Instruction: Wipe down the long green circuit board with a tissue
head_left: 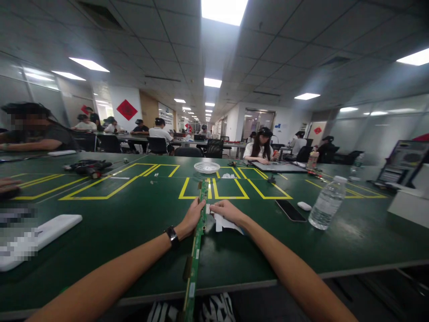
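Observation:
A long narrow green circuit board point(196, 250) stands on its edge and runs from the table's near edge away from me. My left hand point(192, 218), with a black watch on the wrist, is closed around the board about halfway along. My right hand point(227, 211) is just right of the board, its fingers pinched on a small white piece of paper or tape point(224, 222) that lies against the green table point(134, 223).
A water bottle point(327, 202), a black phone point(290, 209) and a small white object point(304, 205) lie to the right. A white dish point(207, 167) sits farther ahead. Tools point(87, 166) lie far left, a white pad point(53, 229) near left. Other people sit around the room.

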